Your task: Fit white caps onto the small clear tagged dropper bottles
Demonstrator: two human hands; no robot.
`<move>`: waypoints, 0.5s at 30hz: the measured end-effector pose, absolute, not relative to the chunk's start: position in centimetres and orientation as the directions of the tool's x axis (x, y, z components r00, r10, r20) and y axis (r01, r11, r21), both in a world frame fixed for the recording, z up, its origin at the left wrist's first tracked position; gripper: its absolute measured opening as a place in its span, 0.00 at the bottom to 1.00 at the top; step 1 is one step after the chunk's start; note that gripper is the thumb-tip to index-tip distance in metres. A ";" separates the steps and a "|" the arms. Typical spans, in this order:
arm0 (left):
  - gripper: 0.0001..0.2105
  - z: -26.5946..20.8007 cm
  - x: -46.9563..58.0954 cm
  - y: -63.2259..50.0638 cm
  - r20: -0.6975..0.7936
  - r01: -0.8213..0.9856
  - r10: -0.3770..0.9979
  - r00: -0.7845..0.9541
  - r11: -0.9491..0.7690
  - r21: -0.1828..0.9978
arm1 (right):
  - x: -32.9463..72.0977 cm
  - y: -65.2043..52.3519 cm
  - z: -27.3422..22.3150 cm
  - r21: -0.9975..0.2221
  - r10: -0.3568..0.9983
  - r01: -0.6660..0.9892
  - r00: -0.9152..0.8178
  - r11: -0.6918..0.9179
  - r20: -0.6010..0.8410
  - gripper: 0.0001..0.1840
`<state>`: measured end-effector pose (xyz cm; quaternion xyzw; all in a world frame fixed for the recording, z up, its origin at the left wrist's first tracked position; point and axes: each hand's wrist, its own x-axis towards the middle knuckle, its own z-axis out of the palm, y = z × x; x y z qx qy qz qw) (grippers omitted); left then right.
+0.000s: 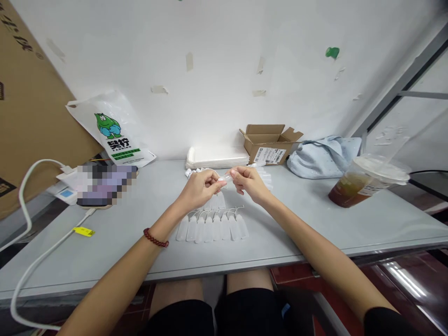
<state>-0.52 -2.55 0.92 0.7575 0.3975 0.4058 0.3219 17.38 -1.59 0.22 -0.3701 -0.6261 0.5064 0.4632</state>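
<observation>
My left hand (pixel 201 189) and my right hand (pixel 250 182) meet above the middle of the table, fingertips pinched. Between them is a small translucent plastic tube (pixel 227 178), with a whitish end at my left fingertips; the fingers cover much of it. Below my hands lies a row of several flat, frosted plastic tubes (pixel 212 229), with thin white cords at their tops. Just behind this row, more such tubes (pixel 216 201) are partly visible. Small white pieces (pixel 191 172) are heaped behind my left hand. Clear tubes (pixel 264 176) lie behind my right hand.
Against the wall stand a stack of white trays (pixel 217 157), an open cardboard box (pixel 268 145) and a light blue cloth bundle (pixel 324 156). A drink cup (pixel 364 182) tilts at the right. On the left are a phone (pixel 108 186), a white cable (pixel 45 256) and a plastic bag (pixel 115 130).
</observation>
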 end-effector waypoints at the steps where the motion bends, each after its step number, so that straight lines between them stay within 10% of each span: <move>1: 0.10 0.8 -0.5 -2.5 0.383 0.357 0.851 0.360 -0.505 0.786 | 17.3 -1.6 0.2 -0.984 0.936 -0.028 -0.304 0.178 0.178 0.26; 8: 0.10 0.6 -1.7 -1.0 0.361 0.443 0.866 0.347 -0.490 0.751 | 18.1 -0.6 0.2 -0.987 0.969 -0.023 -0.186 0.162 0.164 0.24; 15: 0.10 -1.3 -6.5 3.0 0.387 0.802 0.904 0.180 -0.363 0.475 | 23.7 3.1 0.1 -0.785 0.886 0.534 0.132 0.315 0.445 0.18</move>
